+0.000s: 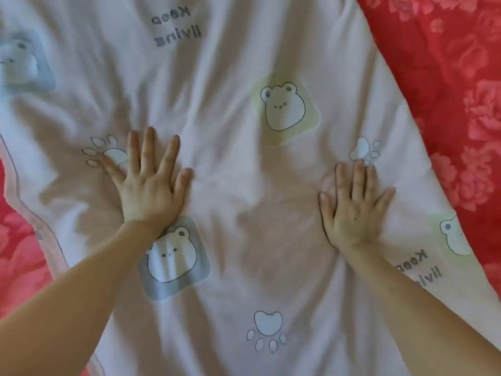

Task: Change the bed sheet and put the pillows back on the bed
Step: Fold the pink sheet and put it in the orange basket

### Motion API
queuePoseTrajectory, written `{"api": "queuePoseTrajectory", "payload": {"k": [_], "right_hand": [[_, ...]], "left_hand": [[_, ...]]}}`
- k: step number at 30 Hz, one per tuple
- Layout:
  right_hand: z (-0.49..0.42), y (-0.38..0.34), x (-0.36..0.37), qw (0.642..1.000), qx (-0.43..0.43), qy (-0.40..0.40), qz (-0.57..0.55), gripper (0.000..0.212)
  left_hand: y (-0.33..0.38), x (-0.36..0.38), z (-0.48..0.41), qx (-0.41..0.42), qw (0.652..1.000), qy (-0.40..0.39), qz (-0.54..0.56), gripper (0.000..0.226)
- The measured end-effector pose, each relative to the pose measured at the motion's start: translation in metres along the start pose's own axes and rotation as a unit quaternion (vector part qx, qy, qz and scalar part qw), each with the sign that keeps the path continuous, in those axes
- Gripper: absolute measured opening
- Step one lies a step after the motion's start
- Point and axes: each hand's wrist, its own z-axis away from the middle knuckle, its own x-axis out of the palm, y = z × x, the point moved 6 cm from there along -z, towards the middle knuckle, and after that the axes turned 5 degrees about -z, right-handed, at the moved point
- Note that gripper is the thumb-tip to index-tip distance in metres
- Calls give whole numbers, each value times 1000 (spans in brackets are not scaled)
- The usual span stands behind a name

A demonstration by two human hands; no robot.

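The left hand [147,185] lies flat, palm down with fingers spread, on the pink printed cloth [238,158], its wrist at the edge of a blue bear patch [173,259]. Further right, the right hand [352,210] presses the same cloth with straight fingers, its fingertips touching a paw print [364,149]. The rumpled cloth lies over the red floral sheet [447,77], which shows at both sides.
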Motion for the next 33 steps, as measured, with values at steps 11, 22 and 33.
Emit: {"api": "queuePoseTrajectory", "payload": {"k": [11, 22, 33], "right_hand": [[4, 0, -5, 997, 1, 77, 13, 68], [156, 89, 17, 994, -107, 18, 3, 66], [337, 377, 56, 984, -53, 113, -125, 54]], "left_hand": [[3, -8, 29, -43, 999, 8, 6, 59], [72, 40, 388, -179, 982, -43, 47, 73], [127, 98, 616, -575, 664, 115, 465, 83]]}}
